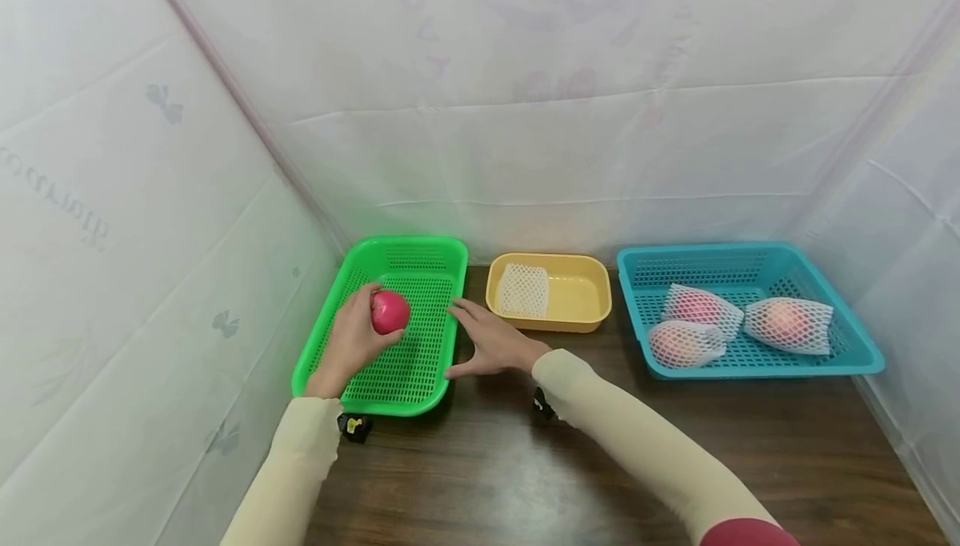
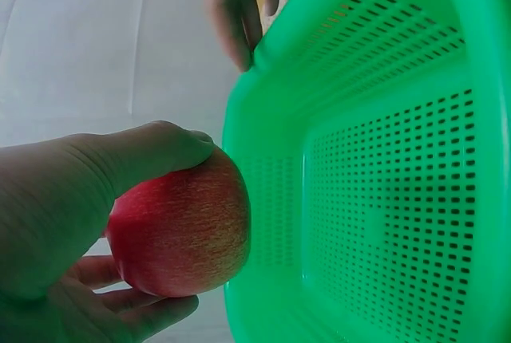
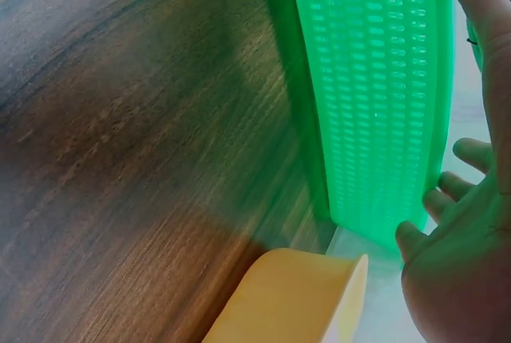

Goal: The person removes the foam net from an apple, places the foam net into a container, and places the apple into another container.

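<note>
My left hand [image 1: 348, 342] grips a red apple [image 1: 391, 313] over the green basket [image 1: 390, 407]. In the left wrist view, the thumb lies along one side of the apple [image 2: 188, 231] and the fingers curl under the other, with the basket's perforated floor beyond. At the basket's right rim, my right hand [image 1: 491, 342] has its fingers spread and holds nothing. In the right wrist view, the fingertips [image 3: 409, 236] are at the rim; whether all of them touch it I cannot tell.
A yellow tray [image 1: 577, 296] right of the green basket holds white foam netting [image 1: 523, 290]. Farther right, a blue basket [image 1: 765, 373] contains three net-wrapped fruits, including one at its right [image 1: 787, 323]. White sheeting [image 1: 487, 154] encloses the dark wooden table [image 1: 480, 471] at back and sides.
</note>
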Demonstrator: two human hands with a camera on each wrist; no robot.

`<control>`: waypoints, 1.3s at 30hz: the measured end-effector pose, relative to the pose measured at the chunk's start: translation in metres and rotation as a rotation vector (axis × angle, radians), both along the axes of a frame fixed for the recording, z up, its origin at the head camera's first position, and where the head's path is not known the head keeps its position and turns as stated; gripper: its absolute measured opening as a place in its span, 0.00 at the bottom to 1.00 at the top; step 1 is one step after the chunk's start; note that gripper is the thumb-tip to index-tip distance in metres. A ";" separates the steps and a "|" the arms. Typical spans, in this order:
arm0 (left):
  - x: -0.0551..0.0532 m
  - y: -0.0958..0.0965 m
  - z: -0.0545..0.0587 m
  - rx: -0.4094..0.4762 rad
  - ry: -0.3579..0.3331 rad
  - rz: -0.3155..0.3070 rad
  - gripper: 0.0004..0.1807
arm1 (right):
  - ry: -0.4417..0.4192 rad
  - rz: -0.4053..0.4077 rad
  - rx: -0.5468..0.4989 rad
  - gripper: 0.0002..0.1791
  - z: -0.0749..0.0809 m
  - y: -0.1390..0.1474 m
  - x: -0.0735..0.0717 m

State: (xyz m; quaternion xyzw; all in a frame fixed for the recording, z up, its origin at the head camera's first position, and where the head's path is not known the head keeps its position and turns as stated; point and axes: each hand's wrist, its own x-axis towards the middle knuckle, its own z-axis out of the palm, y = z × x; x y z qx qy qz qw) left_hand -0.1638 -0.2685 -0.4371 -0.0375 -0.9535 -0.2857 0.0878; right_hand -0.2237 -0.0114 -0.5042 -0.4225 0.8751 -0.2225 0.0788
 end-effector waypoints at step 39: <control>-0.062 -0.037 -0.023 -0.110 -0.297 0.084 0.43 | -0.050 -0.010 0.061 0.62 0.003 -0.004 0.003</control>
